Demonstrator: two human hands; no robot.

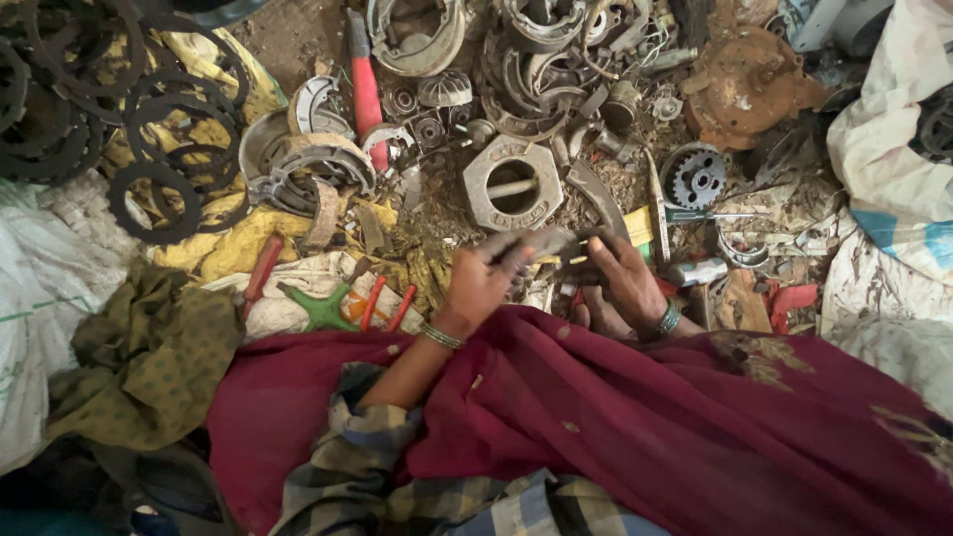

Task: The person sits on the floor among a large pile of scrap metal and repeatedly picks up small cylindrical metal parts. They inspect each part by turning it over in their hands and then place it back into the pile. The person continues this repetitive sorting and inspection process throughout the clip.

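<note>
Head view: left hand [483,281] closed around a flat grey metal piece [541,242], right hand [623,281] gripping a small dark part [584,260] touching that piece. Just beyond both hands, an octagonal metal housing [513,183]; farther right, a toothed gear [695,178]; far left, black friction rings [159,129].

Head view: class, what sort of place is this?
Probably a scrap-sorting or vehicle-parts workshop floor: curved brake shoes, a toothed gear and dark friction rings lie heaped before both hands.
</note>
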